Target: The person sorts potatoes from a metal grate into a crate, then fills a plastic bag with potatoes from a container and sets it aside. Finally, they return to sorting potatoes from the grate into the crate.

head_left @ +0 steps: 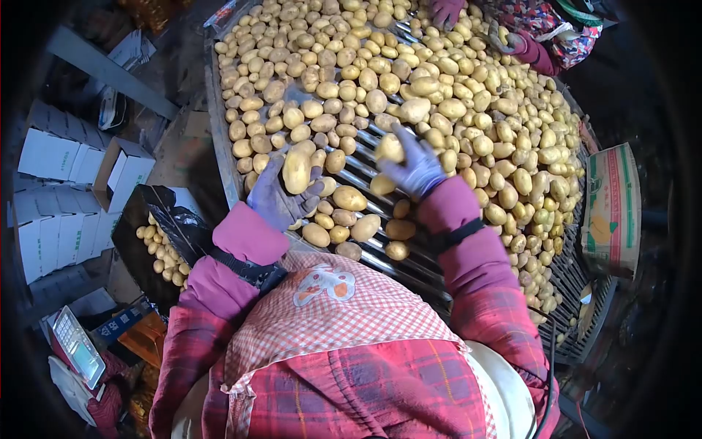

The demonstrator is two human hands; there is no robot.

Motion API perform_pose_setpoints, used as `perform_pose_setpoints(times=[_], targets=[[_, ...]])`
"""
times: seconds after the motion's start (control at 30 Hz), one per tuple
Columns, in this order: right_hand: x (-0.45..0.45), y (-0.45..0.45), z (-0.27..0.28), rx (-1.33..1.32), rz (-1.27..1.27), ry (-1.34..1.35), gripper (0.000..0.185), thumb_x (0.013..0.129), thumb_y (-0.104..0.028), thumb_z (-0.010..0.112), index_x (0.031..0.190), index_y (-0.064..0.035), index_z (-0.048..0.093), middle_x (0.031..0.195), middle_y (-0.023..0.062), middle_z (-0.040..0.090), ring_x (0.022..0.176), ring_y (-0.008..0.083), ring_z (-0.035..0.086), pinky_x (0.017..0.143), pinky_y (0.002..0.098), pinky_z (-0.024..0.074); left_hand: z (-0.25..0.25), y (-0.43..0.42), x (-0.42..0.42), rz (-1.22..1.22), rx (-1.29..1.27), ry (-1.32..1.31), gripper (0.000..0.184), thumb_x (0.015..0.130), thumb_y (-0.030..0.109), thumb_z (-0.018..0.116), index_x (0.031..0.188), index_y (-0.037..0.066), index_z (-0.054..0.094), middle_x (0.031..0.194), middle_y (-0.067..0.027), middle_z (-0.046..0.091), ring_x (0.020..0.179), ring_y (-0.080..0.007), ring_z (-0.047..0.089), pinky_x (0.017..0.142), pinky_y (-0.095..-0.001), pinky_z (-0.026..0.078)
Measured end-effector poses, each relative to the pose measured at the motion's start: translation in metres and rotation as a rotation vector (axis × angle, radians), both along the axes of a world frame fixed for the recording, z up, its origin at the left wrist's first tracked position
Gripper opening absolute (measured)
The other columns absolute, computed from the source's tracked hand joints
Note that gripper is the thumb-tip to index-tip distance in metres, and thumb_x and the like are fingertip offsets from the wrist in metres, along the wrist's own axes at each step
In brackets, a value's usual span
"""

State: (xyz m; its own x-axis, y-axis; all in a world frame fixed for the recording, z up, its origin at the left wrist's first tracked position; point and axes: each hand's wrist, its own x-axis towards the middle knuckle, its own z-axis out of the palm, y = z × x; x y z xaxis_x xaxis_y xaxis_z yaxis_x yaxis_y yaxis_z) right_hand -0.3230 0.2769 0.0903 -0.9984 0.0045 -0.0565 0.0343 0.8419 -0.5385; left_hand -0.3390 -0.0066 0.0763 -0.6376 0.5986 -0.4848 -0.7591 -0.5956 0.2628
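Observation:
Many yellow-brown potatoes (453, 109) cover a metal roller table (362, 156). My left hand (281, 194), in a purplish glove, is wrapped round a large potato (296, 171) over the table's left part. To its right, my right hand (415, 164), gloved and slightly blurred, has its fingers round a yellow potato (390, 148) above the bare rollers. Between my hands and my apron lie several loose potatoes (349, 197).
Another person's gloved hands (517, 44) are among the potatoes at the top right. White boxes (51, 156) are stacked at the left, near a black-lined container (164, 219) of potatoes. A scale (79, 347) stands lower left, a printed carton (612, 211) at the right.

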Motion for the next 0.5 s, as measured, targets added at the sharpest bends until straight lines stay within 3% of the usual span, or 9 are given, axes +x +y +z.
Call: perform_pose_setpoints(times=[0.07,0.13,0.2,0.27,0.3,0.33,0.43,0.47,0.5], targets=[[0.012,-0.016,-0.031,0.343,0.273,-0.035,0.07,0.076,-0.052,0.058,0.13,-0.0102,0.044,0.125,0.0172,0.051,0.112,0.0316,0.051,0.101,0.0495,0.0297,-0.007,-0.004,0.002,-0.024,0.043,-0.039,0.048,0.093,0.045,0.042,0.128,0.011,0.045,0.116,-0.0125,0.056,0.097,-0.0279,0.06,0.071,-0.034,0.051],[0.014,-0.016,-0.023,0.021,0.411,-0.154,0.058,0.079,-0.047,0.058,0.121,-0.0082,0.052,0.122,0.0169,0.053,0.11,0.0322,0.052,0.096,0.0433,0.0384,-0.002,-0.007,0.008,0.006,-0.021,-0.037,0.049,0.093,0.046,0.041,0.126,0.01,0.047,0.111,-0.0116,0.057,0.091,-0.0266,0.061,0.068,-0.0337,0.05],[-0.003,-0.004,0.013,-0.271,0.189,-0.36,0.047,0.081,-0.04,0.058,0.118,-0.0097,0.055,0.121,0.0171,0.053,0.109,0.0325,0.052,0.093,0.041,0.0418,-0.004,-0.006,0.01,0.035,-0.081,-0.032,0.05,0.093,0.048,0.04,0.123,0.009,0.049,0.105,-0.0107,0.059,0.085,-0.0252,0.061,0.065,-0.0334,0.049],[-0.033,0.017,0.023,-0.115,-0.008,-0.022,0.042,0.08,-0.031,0.061,0.118,-0.0132,0.055,0.122,0.0165,0.053,0.105,0.033,0.055,0.091,0.042,0.0442,-0.013,-0.007,0.014,0.075,-0.019,0.03,0.05,0.092,0.05,0.041,0.115,0.008,0.052,0.086,-0.0086,0.058,0.068,-0.0213,0.057,0.057,-0.0306,0.045],[-0.049,0.04,-0.003,0.137,0.045,0.12,0.042,0.08,-0.029,0.062,0.119,-0.0137,0.055,0.123,0.0162,0.052,0.103,0.0331,0.056,0.089,0.0413,0.0454,0.004,-0.002,0.016,0.094,-0.209,0.011,0.051,0.091,0.052,0.039,0.109,0.007,0.054,0.075,-0.0041,0.053,0.06,-0.017,0.049,0.055,-0.0309,0.04],[-0.061,0.055,-0.027,0.391,0.097,0.273,0.043,0.079,-0.027,0.063,0.119,-0.0141,0.054,0.123,0.0159,0.052,0.101,0.0332,0.057,0.088,0.0406,0.0466,0.0,-0.005,0.014,0.105,-0.216,0.006,0.051,0.091,0.052,0.039,0.109,0.007,0.054,0.075,-0.0041,0.053,0.06,-0.017,0.049,0.055,-0.0309,0.04],[-0.075,0.035,-0.015,0.476,-0.029,0.078,0.048,0.078,-0.02,0.064,0.124,-0.012,0.051,0.124,0.0169,0.05,0.109,0.0333,0.053,0.091,0.04,0.0445,-0.004,-0.007,0.011,0.043,-0.131,-0.01,0.056,0.091,0.054,0.036,0.107,0.005,0.056,0.071,-0.0008,0.052,0.059,-0.0148,0.049,0.056,-0.0312,0.04],[-0.081,0.036,-0.021,0.459,-0.006,0.079,0.048,0.078,-0.02,0.064,0.124,-0.012,0.051,0.124,0.0169,0.05,0.109,0.0333,0.053,0.091,0.04,0.0445,-0.02,-0.012,0.011,0.044,0.038,0.044,0.058,0.09,0.056,0.037,0.107,0.004,0.056,0.077,-0.0028,0.058,0.067,-0.0177,0.057,0.06,-0.0326,0.045],[-0.088,0.045,-0.03,0.37,-0.043,0.106,0.048,0.079,-0.02,0.065,0.124,-0.0113,0.051,0.123,0.0161,0.052,0.107,0.0314,0.055,0.09,0.0389,0.0454,-0.01,-0.012,0.013,0.073,0.013,-0.036,0.059,0.09,0.056,0.037,0.108,0.004,0.056,0.084,-0.005,0.061,0.076,-0.0207,0.06,0.067,-0.0343,0.048]])
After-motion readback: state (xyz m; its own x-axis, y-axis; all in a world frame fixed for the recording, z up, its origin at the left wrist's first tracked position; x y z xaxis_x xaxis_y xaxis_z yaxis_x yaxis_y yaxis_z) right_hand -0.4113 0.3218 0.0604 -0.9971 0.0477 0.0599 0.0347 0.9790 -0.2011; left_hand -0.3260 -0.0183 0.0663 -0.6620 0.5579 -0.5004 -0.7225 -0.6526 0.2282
